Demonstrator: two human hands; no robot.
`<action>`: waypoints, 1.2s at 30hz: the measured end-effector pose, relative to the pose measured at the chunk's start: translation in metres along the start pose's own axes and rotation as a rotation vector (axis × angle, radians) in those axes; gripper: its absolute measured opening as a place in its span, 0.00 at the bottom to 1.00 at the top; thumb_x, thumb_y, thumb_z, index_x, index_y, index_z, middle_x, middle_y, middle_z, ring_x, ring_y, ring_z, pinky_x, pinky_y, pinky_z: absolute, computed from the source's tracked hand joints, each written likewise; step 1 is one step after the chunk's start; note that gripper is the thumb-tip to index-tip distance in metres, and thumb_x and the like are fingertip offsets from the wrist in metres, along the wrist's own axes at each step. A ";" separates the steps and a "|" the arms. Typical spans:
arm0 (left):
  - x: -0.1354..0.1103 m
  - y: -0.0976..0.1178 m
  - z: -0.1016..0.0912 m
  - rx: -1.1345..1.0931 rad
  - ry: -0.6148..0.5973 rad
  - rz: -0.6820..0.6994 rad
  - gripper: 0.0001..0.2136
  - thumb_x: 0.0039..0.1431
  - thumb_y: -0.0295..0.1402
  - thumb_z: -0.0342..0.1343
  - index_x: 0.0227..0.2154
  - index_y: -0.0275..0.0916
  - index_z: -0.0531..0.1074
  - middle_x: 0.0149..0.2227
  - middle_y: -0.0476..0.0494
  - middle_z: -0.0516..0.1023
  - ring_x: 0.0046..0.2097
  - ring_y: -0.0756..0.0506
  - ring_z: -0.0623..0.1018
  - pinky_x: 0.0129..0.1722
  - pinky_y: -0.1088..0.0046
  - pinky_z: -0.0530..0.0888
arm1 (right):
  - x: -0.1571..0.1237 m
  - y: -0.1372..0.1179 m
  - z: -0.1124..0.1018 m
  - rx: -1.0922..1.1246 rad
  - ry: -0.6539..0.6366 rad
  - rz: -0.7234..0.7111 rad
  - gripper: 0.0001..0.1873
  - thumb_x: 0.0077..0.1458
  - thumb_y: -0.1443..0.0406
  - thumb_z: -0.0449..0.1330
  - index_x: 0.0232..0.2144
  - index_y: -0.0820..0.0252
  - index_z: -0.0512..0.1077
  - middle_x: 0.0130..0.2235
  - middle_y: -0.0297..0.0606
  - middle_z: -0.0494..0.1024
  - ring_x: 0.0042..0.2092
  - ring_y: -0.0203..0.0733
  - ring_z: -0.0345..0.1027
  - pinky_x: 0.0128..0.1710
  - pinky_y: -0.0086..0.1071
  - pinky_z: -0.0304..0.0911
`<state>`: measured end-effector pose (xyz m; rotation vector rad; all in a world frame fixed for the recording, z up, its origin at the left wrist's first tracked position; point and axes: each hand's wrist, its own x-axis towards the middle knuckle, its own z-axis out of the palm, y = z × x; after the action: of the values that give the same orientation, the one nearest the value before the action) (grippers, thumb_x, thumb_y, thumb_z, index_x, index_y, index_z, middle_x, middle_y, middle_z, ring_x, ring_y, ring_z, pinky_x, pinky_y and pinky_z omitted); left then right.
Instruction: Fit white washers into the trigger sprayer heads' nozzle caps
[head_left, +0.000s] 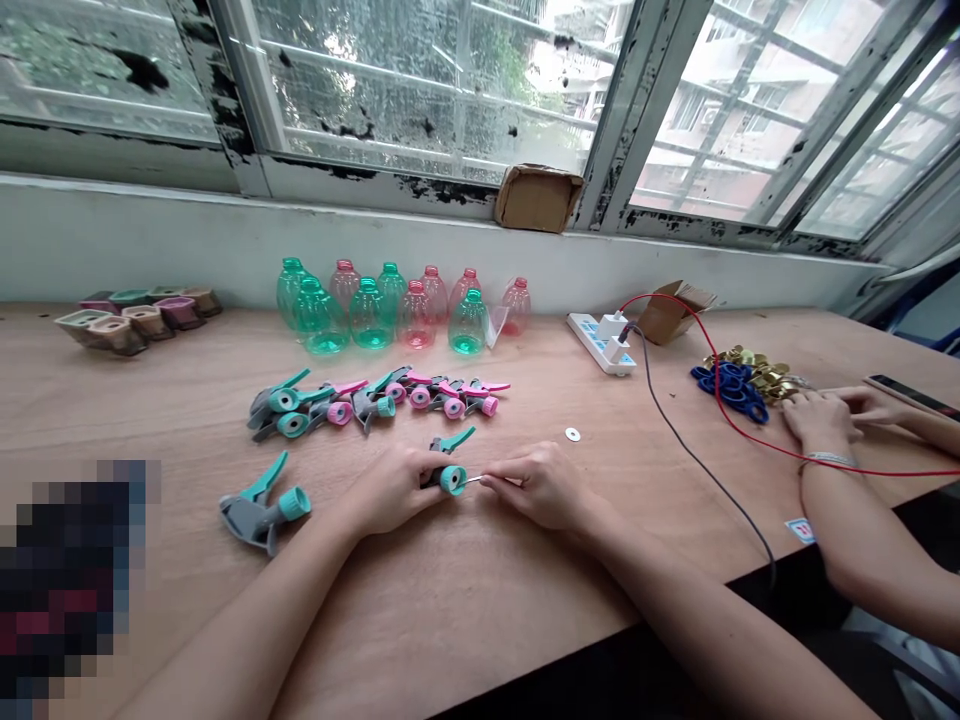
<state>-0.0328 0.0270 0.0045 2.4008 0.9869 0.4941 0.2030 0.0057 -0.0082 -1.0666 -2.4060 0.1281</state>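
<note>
My left hand [399,487] is closed around a spray bottle trigger head [453,480] with a teal lever and teal collar, the collar facing right. My right hand [544,484] pinches a thin, light-coloured stick-like piece [474,479], its left end at the collar's opening; whether it is inside cannot be made out. To the left of my left forearm, a loose grey and teal trigger head [264,510] lies on the table. Several more trigger heads [375,396], with teal or pink parts, lie in a row beyond my hands. A small white washer [573,434] lies beyond my right hand.
Several green and pink bottles [367,315] stand along the wall. Small containers [135,318] sit at the far left. A power strip [602,345] with a red and a dark cable is right of centre. Another person's hands [825,418] touch gold pieces near blue rings [731,388].
</note>
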 end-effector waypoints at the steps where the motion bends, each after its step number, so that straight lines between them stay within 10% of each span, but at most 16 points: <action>1: 0.000 0.000 0.000 -0.004 0.005 0.002 0.10 0.57 0.33 0.53 0.36 0.36 0.77 0.25 0.50 0.72 0.27 0.52 0.67 0.27 0.78 0.59 | 0.000 0.000 0.001 0.023 0.001 0.006 0.21 0.64 0.59 0.51 0.24 0.59 0.76 0.22 0.35 0.75 0.25 0.33 0.63 0.28 0.29 0.47; 12: 0.001 0.001 -0.002 -0.011 0.022 -0.016 0.08 0.56 0.29 0.52 0.35 0.37 0.77 0.24 0.52 0.70 0.27 0.52 0.65 0.27 0.78 0.58 | -0.003 -0.003 0.017 0.208 0.067 0.090 0.19 0.64 0.60 0.53 0.26 0.59 0.78 0.22 0.34 0.75 0.23 0.31 0.63 0.26 0.26 0.50; 27: 0.003 0.002 -0.001 0.010 0.104 -0.076 0.06 0.54 0.30 0.53 0.30 0.37 0.75 0.21 0.54 0.66 0.24 0.53 0.62 0.25 0.78 0.56 | -0.005 -0.010 0.016 -0.334 0.301 -0.169 0.13 0.63 0.64 0.54 0.30 0.57 0.76 0.23 0.33 0.76 0.25 0.34 0.61 0.28 0.30 0.49; 36: 0.004 0.004 0.002 0.060 0.100 -0.096 0.09 0.54 0.33 0.54 0.35 0.38 0.78 0.21 0.53 0.69 0.24 0.52 0.64 0.25 0.78 0.57 | 0.003 -0.014 -0.010 -0.378 0.111 -0.078 0.18 0.63 0.62 0.52 0.24 0.58 0.74 0.24 0.35 0.76 0.27 0.34 0.64 0.26 0.32 0.43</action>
<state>-0.0276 0.0267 0.0058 2.3871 1.1702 0.5619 0.1964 -0.0032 0.0057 -1.1032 -2.4202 -0.4170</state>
